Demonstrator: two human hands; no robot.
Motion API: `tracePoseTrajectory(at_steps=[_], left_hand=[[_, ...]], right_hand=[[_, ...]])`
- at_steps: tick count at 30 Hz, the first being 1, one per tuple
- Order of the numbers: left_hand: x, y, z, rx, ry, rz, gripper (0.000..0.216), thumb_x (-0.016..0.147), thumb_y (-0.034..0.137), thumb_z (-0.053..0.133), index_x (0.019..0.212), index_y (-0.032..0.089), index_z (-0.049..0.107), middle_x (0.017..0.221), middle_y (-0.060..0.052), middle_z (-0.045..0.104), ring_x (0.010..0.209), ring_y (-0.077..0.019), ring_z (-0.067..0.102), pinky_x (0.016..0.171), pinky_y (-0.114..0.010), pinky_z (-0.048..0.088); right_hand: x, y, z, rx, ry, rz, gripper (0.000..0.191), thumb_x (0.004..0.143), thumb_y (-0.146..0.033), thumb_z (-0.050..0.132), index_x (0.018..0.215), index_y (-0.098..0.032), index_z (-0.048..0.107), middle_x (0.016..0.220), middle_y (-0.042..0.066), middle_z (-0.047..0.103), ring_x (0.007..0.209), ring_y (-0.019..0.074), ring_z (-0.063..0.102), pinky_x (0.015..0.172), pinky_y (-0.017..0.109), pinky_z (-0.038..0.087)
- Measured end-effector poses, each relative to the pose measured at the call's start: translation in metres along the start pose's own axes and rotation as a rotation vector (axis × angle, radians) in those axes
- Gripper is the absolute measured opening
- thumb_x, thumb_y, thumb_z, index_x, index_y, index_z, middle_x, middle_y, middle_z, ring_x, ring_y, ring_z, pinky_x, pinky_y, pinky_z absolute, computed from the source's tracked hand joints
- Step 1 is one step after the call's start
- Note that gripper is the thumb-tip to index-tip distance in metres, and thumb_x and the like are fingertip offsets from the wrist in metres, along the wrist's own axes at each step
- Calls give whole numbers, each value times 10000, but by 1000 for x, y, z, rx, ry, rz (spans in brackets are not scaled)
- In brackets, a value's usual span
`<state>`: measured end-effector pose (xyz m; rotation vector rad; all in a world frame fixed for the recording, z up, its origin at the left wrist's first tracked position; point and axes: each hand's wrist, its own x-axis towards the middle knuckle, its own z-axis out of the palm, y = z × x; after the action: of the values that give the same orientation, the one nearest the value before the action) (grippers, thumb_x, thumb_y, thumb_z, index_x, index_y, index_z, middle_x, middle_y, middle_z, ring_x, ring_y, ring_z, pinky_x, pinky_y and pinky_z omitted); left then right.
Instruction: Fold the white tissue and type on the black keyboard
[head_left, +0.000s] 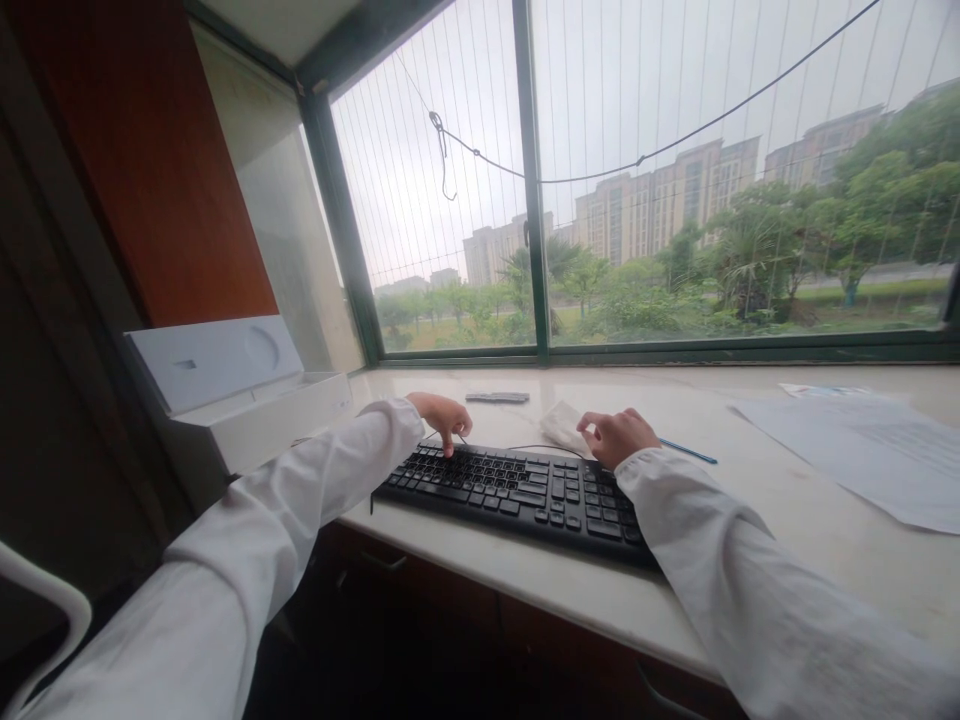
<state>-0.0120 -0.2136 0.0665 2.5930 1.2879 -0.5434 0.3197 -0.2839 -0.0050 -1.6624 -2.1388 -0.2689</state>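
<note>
So from my feed: a flat black plastic keyboard (525, 492) sits at an angle on a pale, smooth stone-looking ledge (787, 520) under the window, near its front edge. Low-profile keys, matte finish, thin black cable (536, 447) curling out behind it.

The left hand (444, 416) hovers over the keyboard's far left corner, fingers curled down, one fingertip touching the top row of keys. It's not gripping anything, just a loose half-curl. The right hand (616, 436) is at the keyboard's far right edge, knuckles up, fingers bent and pinching at a soft, crumpled white thing (561, 424) that lies just behind the keyboard. Looks like cloth or tissue; I can't tell which, or how firmly it's held. Both arms are in baggy white fabric sleeves.

A thin blue pen (688, 452) lies on the ledge just right of that hand. A small flat grey rectangular object (497, 397) sits further back by the window frame. Sheets of paper (862, 445) are spread out far right. A boxy white plastic device (225, 385) with rounded moulding sits left of the ledge.
</note>
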Motion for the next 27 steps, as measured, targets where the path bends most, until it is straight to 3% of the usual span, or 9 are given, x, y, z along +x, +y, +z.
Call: tracePoseTrajectory(at_steps=[4, 7, 12, 17, 20, 27], left_hand=[[-11, 1, 4, -116, 31, 81, 353, 485, 315, 891, 775, 208, 722, 741, 45, 689, 608, -100, 575, 582, -200, 396], [-25, 4, 9, -188, 48, 60, 257, 574, 315, 848, 785, 198, 762, 751, 1, 728, 492, -92, 566, 521, -212, 419], [-42, 9, 17, -162, 172, 104, 266, 651, 363, 809, 855, 192, 794, 767, -46, 746, 423, -84, 541, 465, -209, 413], [-48, 10, 24, -138, 270, 118, 282, 617, 347, 840, 850, 194, 797, 849, -76, 755, 656, -154, 652, 504, -194, 435], [-50, 8, 26, -172, 275, 88, 257, 650, 331, 823, 865, 195, 795, 845, -68, 756, 641, -154, 657, 508, -202, 442], [-50, 4, 27, -120, 325, 208, 208, 674, 309, 822, 853, 207, 796, 809, -49, 763, 703, -147, 674, 706, -224, 479]], right_hand=[[0, 0, 2, -7, 11, 1, 267, 838, -248, 498, 973, -281, 725, 786, 25, 749, 798, 198, 682, 932, 345, 363], [0, 1, 3, -13, 18, -3, 266, 836, -246, 501, 976, -284, 725, 786, 23, 748, 792, 195, 680, 933, 343, 362], [0, 0, 2, -19, 11, -5, 269, 843, -252, 496, 978, -289, 726, 784, 20, 746, 787, 191, 677, 931, 342, 364], [-1, 0, 0, -12, 2, 0, 280, 844, -250, 492, 991, -289, 727, 792, 22, 748, 784, 192, 677, 933, 339, 366], [0, 0, 0, -12, 1, -1, 280, 844, -251, 490, 989, -290, 726, 790, 19, 747, 791, 191, 677, 937, 341, 364], [0, 0, 0, -11, -3, -5, 274, 844, -254, 492, 982, -285, 726, 793, 22, 747, 797, 191, 677, 933, 340, 365]])
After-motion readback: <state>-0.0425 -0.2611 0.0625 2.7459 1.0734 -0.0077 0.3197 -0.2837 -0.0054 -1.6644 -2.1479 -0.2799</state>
